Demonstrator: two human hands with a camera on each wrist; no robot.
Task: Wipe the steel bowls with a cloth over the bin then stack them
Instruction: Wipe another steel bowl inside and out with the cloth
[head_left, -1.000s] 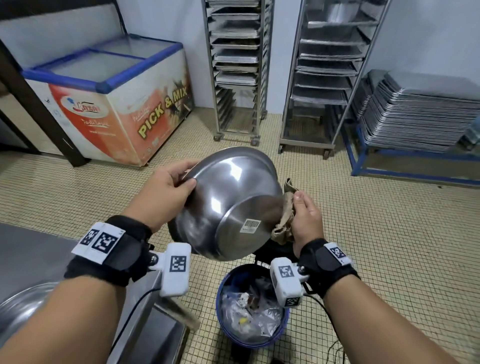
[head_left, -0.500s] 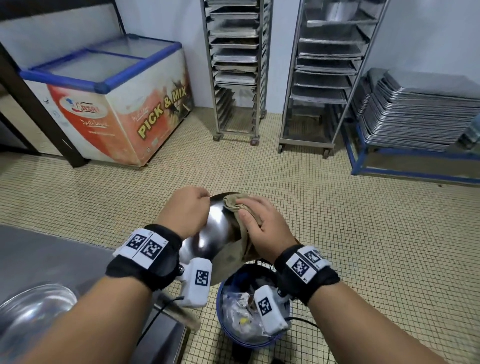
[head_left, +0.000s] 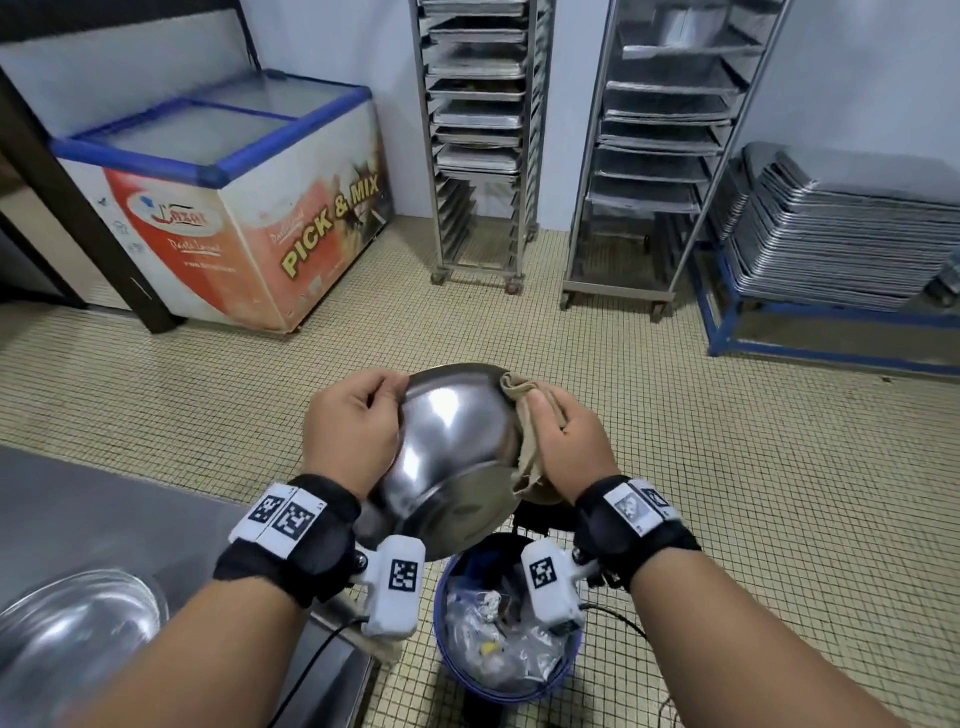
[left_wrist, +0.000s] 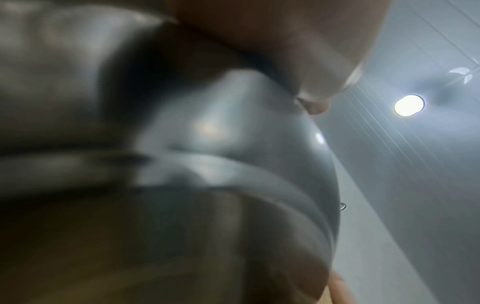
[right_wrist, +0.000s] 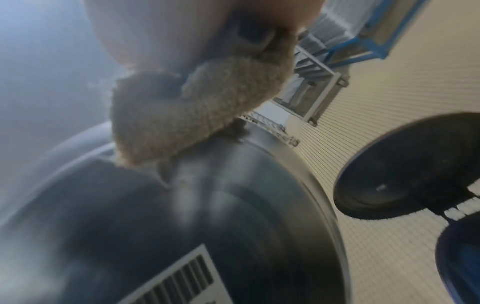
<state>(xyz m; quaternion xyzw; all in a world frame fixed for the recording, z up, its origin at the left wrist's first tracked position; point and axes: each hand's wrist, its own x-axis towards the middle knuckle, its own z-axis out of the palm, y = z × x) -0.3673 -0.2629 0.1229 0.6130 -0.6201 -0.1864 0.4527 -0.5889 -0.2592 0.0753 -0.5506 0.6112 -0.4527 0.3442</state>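
I hold a shiny steel bowl (head_left: 452, 457) bottom-up and tilted above the blue bin (head_left: 506, 644). My left hand (head_left: 358, 421) grips the bowl's left rim with curled fingers. My right hand (head_left: 561, 431) holds a tan cloth (head_left: 524, 426) pressed against the bowl's right outer side. In the right wrist view the cloth (right_wrist: 187, 115) sits bunched on the bowl's wall (right_wrist: 233, 205), with a barcode label near its base. The left wrist view shows the blurred bowl (left_wrist: 233, 164) close up. Another steel bowl (head_left: 72, 639) lies on the counter at lower left.
The bin holds plastic wrappers and scraps. A steel counter (head_left: 104, 519) runs along the left. Behind stand a chest freezer (head_left: 234, 208), two tray racks (head_left: 483, 135) and stacked trays on a blue frame (head_left: 841, 234). Tiled floor lies between.
The bowl came down from chest height and tipped bottom-up. My right hand with the cloth went from the bowl's right edge over the top, then slid back to its right side.
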